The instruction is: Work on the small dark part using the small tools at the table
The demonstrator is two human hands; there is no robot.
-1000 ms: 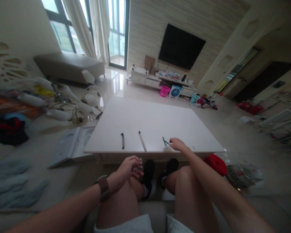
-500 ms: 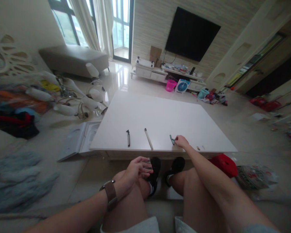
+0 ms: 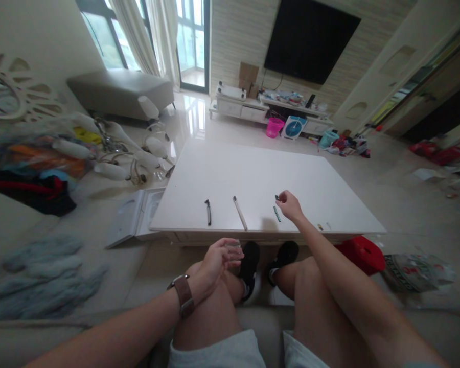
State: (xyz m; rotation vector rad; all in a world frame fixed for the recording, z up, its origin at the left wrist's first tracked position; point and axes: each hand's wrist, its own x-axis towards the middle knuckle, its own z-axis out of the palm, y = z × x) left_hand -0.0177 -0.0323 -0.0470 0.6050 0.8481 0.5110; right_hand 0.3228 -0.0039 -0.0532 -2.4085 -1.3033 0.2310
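My left hand (image 3: pixel 223 256) is closed around a small clear plastic piece (image 3: pixel 235 248) in front of the table edge, above my leg. My right hand (image 3: pixel 289 205) pinches a small dark green piece (image 3: pixel 277 198) over the white table (image 3: pixel 249 163); most of it is hidden by the fingers. Just below that hand, a slim green piece (image 3: pixel 277 214) lies on the tabletop. To its left lie a pale toothbrush (image 3: pixel 240 213) and a dark, slim handled thing like a razor (image 3: pixel 208 213). Tiny brown bits (image 3: pixel 320 227) lie near the table's right front edge.
Lamp parts with white shades (image 3: pixel 145 156) and an open white box (image 3: pixel 132 217) stand left of the table. A red stool or bin (image 3: pixel 362 254) and a printed plastic bag (image 3: pixel 416 273) are at the right. A pink bin (image 3: pixel 274 127) stands by the far cabinet.
My right hand has moved up and away with one green piece, leaving another green piece on the table. My left hand keeps its clear piece. The view has shifted slightly.
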